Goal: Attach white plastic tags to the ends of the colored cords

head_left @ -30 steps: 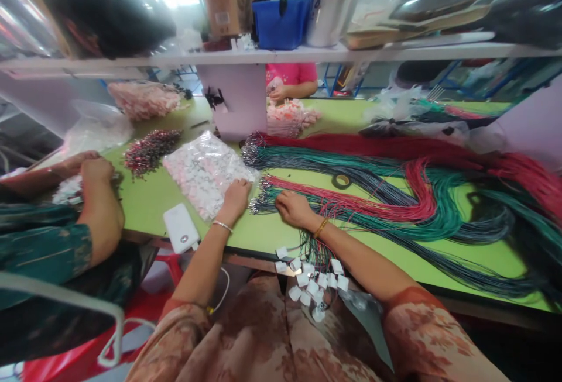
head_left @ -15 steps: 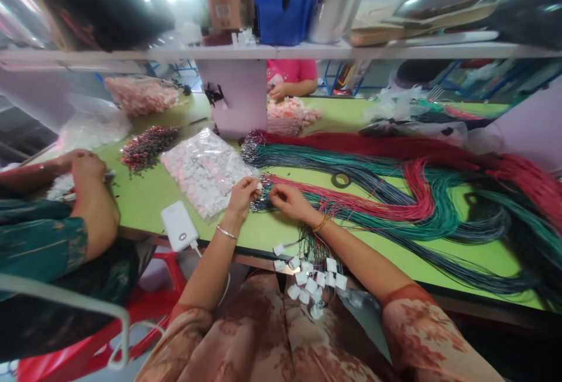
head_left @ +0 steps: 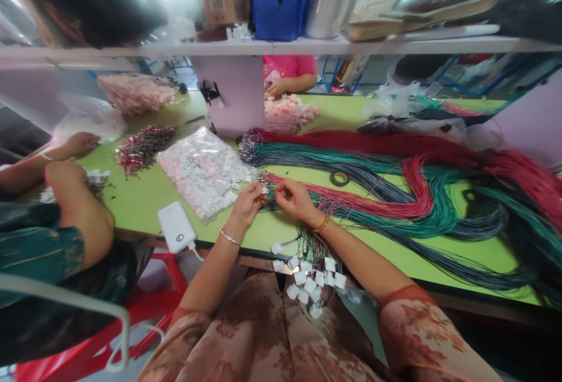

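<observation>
My left hand (head_left: 248,204) is closed in a pinch on a small white connector (head_left: 264,190), which shows at the fingertips. Close to its right, my right hand (head_left: 297,199) has thumb and fingers pressed together; whatever they grip is too small to make out. Both hands are over the near ends of loose red wires (head_left: 351,193) and green wires (head_left: 373,221), whose metal tips lie beside the fingers. A clear bag of white connectors (head_left: 204,171) lies left of my left hand. Several wired white connectors (head_left: 309,282) hang over the table edge below my right wrist.
A white power bank (head_left: 176,227) with a cable lies at the table's front edge. Black tape (head_left: 339,178) sits among the wires. To the left are a co-worker's arm (head_left: 76,206) and a dark red pile of small parts (head_left: 144,148). A shelf (head_left: 281,48) crosses above.
My left hand has shifted slightly right and down, and the white connector now shows at its fingertips. My right hand has moved slightly right. The co-worker's far hand has reached away from the near one.
</observation>
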Demonstrator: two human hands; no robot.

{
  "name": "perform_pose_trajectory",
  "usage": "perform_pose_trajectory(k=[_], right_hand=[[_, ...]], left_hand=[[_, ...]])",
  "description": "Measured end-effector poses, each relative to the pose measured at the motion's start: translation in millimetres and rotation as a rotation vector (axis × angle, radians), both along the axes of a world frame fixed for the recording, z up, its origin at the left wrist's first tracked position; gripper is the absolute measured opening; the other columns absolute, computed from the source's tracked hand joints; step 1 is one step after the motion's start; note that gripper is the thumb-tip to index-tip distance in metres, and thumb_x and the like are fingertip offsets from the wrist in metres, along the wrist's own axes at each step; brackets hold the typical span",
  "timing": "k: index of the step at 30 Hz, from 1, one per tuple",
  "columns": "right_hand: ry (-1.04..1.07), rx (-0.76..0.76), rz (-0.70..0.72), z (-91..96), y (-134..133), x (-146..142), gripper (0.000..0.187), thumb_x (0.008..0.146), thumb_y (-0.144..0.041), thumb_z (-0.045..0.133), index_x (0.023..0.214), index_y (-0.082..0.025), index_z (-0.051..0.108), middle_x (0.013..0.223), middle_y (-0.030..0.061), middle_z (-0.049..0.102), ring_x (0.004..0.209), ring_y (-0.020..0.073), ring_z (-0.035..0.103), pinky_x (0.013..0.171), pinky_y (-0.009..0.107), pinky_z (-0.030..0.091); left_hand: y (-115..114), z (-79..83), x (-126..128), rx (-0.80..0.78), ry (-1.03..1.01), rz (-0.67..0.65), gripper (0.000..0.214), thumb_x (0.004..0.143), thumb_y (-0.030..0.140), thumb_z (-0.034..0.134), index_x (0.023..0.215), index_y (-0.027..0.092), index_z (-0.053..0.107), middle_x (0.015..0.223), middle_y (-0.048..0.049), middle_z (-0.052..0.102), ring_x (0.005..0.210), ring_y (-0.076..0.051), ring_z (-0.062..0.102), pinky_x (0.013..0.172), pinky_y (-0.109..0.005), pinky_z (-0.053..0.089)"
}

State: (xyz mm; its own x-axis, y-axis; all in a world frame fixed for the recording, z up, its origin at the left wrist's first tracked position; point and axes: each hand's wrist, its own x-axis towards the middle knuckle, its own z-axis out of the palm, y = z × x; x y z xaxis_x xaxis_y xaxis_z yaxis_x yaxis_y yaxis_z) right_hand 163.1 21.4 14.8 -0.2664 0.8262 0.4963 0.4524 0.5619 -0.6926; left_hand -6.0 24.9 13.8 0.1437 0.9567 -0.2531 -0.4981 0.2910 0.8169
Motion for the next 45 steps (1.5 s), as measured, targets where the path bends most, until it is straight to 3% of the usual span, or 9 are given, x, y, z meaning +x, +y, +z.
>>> perform_pose_trajectory(k=[5, 11, 16, 21, 28, 33, 45], right_hand=[[-0.108, 0.025, 0.017, 2.9, 0, 2, 0.007, 0.079, -0.023, 0.051, 0.077, -0.018, 0.056, 0.070, 0.0017, 0.056, 0.063, 0.0127, 0.047, 0.062, 0.025, 0.037], [-0.160, 0.041, 0.039, -4.9, 0, -1, 0.010, 0.081, -0.024, 0.050, 0.079, -0.017, 0.057, 0.071, 0.0034, 0.057, 0.063, 0.0133, 0.048, 0.062, 0.026, 0.036], [-0.009, -0.120, 0.007, -16.2, 3, -9, 0.013, 0.081, -0.027, 0.051, 0.074, -0.016, 0.057, 0.064, 0.0004, 0.057, 0.055, 0.0106, 0.045, 0.055, 0.023, 0.034], [0.107, -0.282, 0.044, -16.6, 7, -10, 0.018, 0.080, -0.032, 0.053, 0.075, -0.016, 0.057, 0.062, -0.0014, 0.055, 0.054, 0.0090, 0.042, 0.053, 0.021, 0.033], [-0.031, -0.249, 0.004, -8.1, 3, -4, 0.014, 0.078, -0.027, 0.052, 0.071, -0.016, 0.057, 0.058, -0.0023, 0.052, 0.052, 0.0095, 0.041, 0.052, 0.022, 0.030], [-0.192, -0.034, -0.051, 0.4, -4, -1, 0.009, 0.077, -0.023, 0.052, 0.074, -0.017, 0.057, 0.067, 0.0020, 0.057, 0.061, 0.0126, 0.046, 0.060, 0.025, 0.034], [-0.111, -0.030, -0.003, 0.9, -4, 2, 0.009, 0.079, -0.024, 0.051, 0.077, -0.018, 0.056, 0.067, 0.0009, 0.056, 0.058, 0.0118, 0.046, 0.058, 0.024, 0.035]], left_hand=[[-1, -3.1, 1, 0.001, 0.017, -0.008, 0.023, 0.067, 0.023, 0.078, 0.081, 0.013, 0.062, 0.068, 0.0015, 0.061, 0.054, -0.005, 0.054, 0.053, -0.017, 0.044], [-4, -7.4, 7, -0.002, 0.146, 0.010, 0.025, 0.065, 0.028, 0.079, 0.071, 0.013, 0.060, 0.053, 0.0028, 0.055, 0.047, -0.004, 0.049, 0.047, -0.016, 0.036], [-2, -8.8, 7, 0.030, 0.201, 0.127, 0.029, 0.063, 0.033, 0.080, 0.071, 0.013, 0.062, 0.051, 0.0033, 0.054, 0.045, -0.004, 0.046, 0.045, -0.016, 0.034], [-1, -10.8, 5, 0.076, 0.257, 0.117, 0.028, 0.063, 0.032, 0.079, 0.078, 0.012, 0.066, 0.057, 0.0011, 0.059, 0.051, -0.006, 0.052, 0.049, -0.017, 0.037], [-3, -12.6, 8, 0.105, 0.250, 0.095, 0.025, 0.065, 0.030, 0.078, 0.080, 0.013, 0.067, 0.060, 0.0010, 0.060, 0.053, -0.006, 0.052, 0.051, -0.017, 0.038], [-2, -12.9, 6, 0.043, 0.225, 0.119, 0.021, 0.067, 0.027, 0.076, 0.078, 0.013, 0.066, 0.064, 0.0002, 0.061, 0.053, -0.005, 0.051, 0.050, -0.017, 0.039], [-4, -8.0, 3, 0.030, 0.110, 0.011, 0.023, 0.067, 0.027, 0.077, 0.082, 0.013, 0.066, 0.069, -0.0002, 0.062, 0.058, -0.006, 0.055, 0.057, -0.018, 0.044]])
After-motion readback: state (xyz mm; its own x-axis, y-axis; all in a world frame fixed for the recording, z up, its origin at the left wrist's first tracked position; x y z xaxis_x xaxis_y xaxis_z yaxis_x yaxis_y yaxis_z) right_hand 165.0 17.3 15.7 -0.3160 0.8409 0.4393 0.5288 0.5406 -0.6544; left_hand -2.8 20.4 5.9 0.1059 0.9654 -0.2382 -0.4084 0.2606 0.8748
